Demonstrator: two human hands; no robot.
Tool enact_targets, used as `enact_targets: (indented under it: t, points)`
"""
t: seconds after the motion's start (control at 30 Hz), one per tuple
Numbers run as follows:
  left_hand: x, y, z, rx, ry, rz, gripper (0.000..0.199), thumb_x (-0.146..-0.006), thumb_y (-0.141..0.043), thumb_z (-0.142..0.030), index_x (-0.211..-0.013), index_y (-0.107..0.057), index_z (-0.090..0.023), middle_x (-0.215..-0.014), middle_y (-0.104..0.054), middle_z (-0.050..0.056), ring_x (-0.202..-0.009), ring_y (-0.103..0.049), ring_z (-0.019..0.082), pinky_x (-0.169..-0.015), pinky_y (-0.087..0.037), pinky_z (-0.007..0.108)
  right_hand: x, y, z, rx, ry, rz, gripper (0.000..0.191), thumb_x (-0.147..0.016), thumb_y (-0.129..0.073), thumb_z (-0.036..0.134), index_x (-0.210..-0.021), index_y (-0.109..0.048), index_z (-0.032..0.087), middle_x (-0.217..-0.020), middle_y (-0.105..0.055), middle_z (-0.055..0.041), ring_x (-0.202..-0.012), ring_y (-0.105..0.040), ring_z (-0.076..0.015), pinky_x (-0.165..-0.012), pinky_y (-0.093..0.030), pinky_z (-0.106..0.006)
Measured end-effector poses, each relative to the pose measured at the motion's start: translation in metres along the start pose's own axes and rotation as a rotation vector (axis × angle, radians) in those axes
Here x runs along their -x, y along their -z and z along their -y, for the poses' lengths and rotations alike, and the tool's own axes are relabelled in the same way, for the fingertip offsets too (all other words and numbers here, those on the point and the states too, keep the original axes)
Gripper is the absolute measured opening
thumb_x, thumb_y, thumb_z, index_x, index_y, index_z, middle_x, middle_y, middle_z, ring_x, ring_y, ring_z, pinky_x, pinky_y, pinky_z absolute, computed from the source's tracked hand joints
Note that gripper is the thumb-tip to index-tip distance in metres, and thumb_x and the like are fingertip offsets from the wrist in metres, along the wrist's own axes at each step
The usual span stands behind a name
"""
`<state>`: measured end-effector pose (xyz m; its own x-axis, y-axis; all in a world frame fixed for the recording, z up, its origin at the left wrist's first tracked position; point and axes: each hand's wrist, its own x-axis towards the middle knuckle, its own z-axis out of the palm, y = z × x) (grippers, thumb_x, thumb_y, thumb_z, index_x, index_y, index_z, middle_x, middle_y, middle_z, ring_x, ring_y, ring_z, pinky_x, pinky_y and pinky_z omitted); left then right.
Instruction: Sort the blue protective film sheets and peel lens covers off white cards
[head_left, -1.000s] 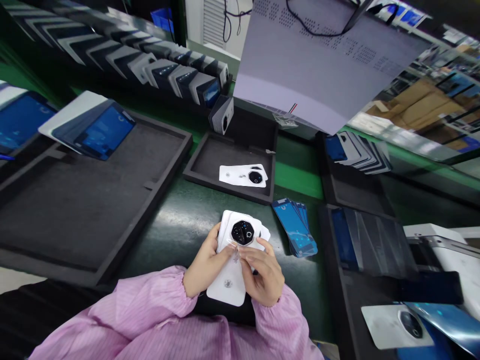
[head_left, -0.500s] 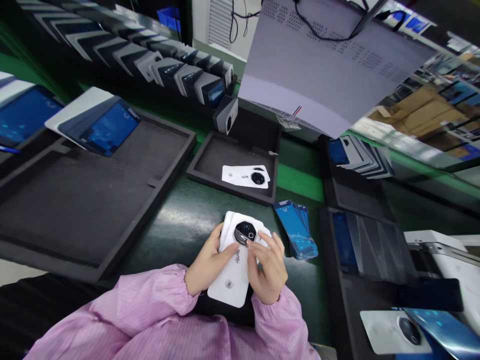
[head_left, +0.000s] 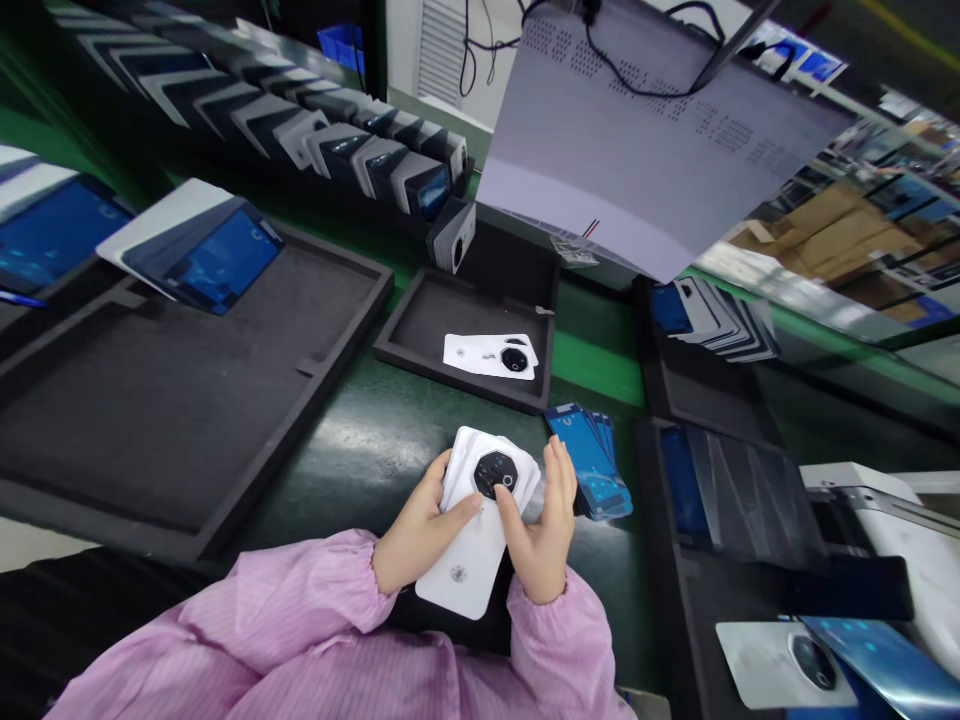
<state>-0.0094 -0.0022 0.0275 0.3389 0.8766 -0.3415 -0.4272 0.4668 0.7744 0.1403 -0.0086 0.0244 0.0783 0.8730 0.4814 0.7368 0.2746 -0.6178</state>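
A small stack of white phone-shaped panels (head_left: 466, 560), fanned a little at the top, lies tilted between my hands, a dark round camera area on the top one. My left hand (head_left: 421, 522) grips the stack's left side, thumb on its face. Over the right side is my right hand (head_left: 541, 530), thumb at the lower edge of the camera area and the other fingers raised and apart from it. Just beyond those fingers, several blue film-covered panels (head_left: 592, 462) lie fanned on the dark green table (head_left: 360, 430).
A black tray (head_left: 420, 320) ahead holds white panels (head_left: 487, 356). On the left sits a large black tray (head_left: 180, 400) with leaning panels. Rows of panels (head_left: 360, 155) stand at the back, beneath a grey monitor-like casing (head_left: 600, 150) on the right. Black trays (head_left: 720, 570) line the right side.
The fingers of my right hand have lifted off the camera area and spread upward, leaving the thumb there. My left hand keeps its hold on the stack.
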Motion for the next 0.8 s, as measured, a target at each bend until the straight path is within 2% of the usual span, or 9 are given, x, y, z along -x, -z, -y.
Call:
enact_targets:
  t: [0.07,0.13,0.3,0.33,0.4,0.5,0.57,0.7,0.8]
  points:
    - [0.001,-0.001,0.001,0.004,-0.004,0.032,0.051,-0.079,-0.063,-0.027,-0.124,-0.04,-0.023,-0.11,-0.062,0.006,-0.091,-0.062,0.019,-0.075,-0.052,0.03,-0.002,0.001,-0.001,-0.135,-0.129,0.079,0.053,-0.079,-0.062,0.024,-0.129,-0.045,0.021,-0.14,-0.04,-0.0135,-0.13,-0.036,-0.0297,-0.103,-0.034,-0.055]
    - [0.002,-0.001,0.001,0.02,0.012,0.051,0.051,-0.079,-0.063,-0.027,-0.125,-0.04,-0.022,-0.112,-0.062,0.007,-0.093,-0.062,0.02,-0.077,-0.051,0.03,-0.004,0.005,-0.004,-0.282,-0.243,0.048,0.043,-0.078,-0.064,0.026,-0.119,-0.053,0.02,-0.132,-0.049,-0.0129,-0.122,-0.046,-0.0282,-0.101,-0.038,-0.051]
    - [0.002,-0.001,-0.003,0.067,0.077,-0.011,0.055,-0.079,-0.063,-0.029,-0.126,-0.038,-0.022,-0.107,-0.064,0.007,-0.083,-0.064,0.019,-0.07,-0.051,0.029,-0.013,0.031,-0.023,-0.453,-0.418,-0.696,0.037,-0.077,-0.064,0.025,-0.111,-0.053,0.02,-0.102,-0.063,-0.0052,-0.095,-0.063,-0.0204,-0.09,-0.048,-0.043]
    - [0.001,-0.001,-0.005,0.087,0.077,-0.035,0.056,-0.078,-0.064,-0.03,-0.126,-0.038,-0.021,-0.106,-0.065,0.007,-0.081,-0.064,0.019,-0.069,-0.051,0.03,-0.014,0.037,-0.028,-0.446,-0.424,-0.779,0.037,-0.076,-0.064,0.024,-0.111,-0.053,0.02,-0.102,-0.063,-0.0049,-0.095,-0.063,-0.0195,-0.089,-0.048,-0.041]
    - [0.001,-0.001,-0.009,0.131,0.055,-0.081,0.056,-0.077,-0.065,-0.031,-0.125,-0.038,-0.021,-0.104,-0.065,0.008,-0.082,-0.065,0.02,-0.069,-0.051,0.03,-0.013,0.043,-0.036,-0.419,-0.466,-0.698,0.04,-0.074,-0.067,0.025,-0.112,-0.053,0.02,-0.101,-0.064,-0.0054,-0.091,-0.063,-0.0189,-0.084,-0.05,-0.037]
    - [0.0,-0.001,-0.014,0.169,0.022,-0.11,0.055,-0.076,-0.065,-0.032,-0.124,-0.039,-0.021,-0.104,-0.065,0.008,-0.083,-0.065,0.02,-0.07,-0.052,0.031,-0.006,0.031,-0.041,-0.373,-0.532,-0.205,0.041,-0.073,-0.068,0.03,-0.109,-0.052,0.019,-0.092,-0.065,-0.0061,-0.076,-0.064,-0.0186,-0.067,-0.053,-0.033]
    - [0.001,-0.001,-0.015,0.164,0.023,-0.106,0.056,-0.076,-0.065,-0.031,-0.124,-0.039,-0.021,-0.105,-0.065,0.008,-0.082,-0.066,0.02,-0.07,-0.052,0.032,-0.001,0.016,-0.04,-0.224,-0.444,0.02,0.035,-0.074,-0.067,0.034,-0.103,-0.054,0.018,-0.087,-0.064,-0.0066,-0.074,-0.062,-0.0205,-0.066,-0.052,-0.037]
    - [0.001,-0.002,-0.013,0.094,0.049,-0.074,0.057,-0.075,-0.066,-0.029,-0.124,-0.037,-0.021,-0.106,-0.064,0.008,-0.079,-0.065,0.018,-0.07,-0.052,0.032,0.0,0.001,-0.025,0.219,-0.117,-0.089,0.028,-0.074,-0.066,0.032,-0.097,-0.06,0.017,-0.103,-0.057,-0.0129,-0.102,-0.052,-0.0304,-0.088,-0.041,-0.054]
    - [0.001,-0.002,-0.008,-0.004,0.01,-0.056,0.057,-0.077,-0.063,-0.029,-0.126,-0.034,-0.021,-0.112,-0.062,0.009,-0.087,-0.064,0.021,-0.073,-0.052,0.033,-0.006,0.007,-0.005,0.123,-0.032,-0.175,0.018,-0.079,-0.062,0.024,-0.097,-0.06,0.019,-0.111,-0.054,-0.0117,-0.111,-0.049,-0.0278,-0.094,-0.039,-0.052]
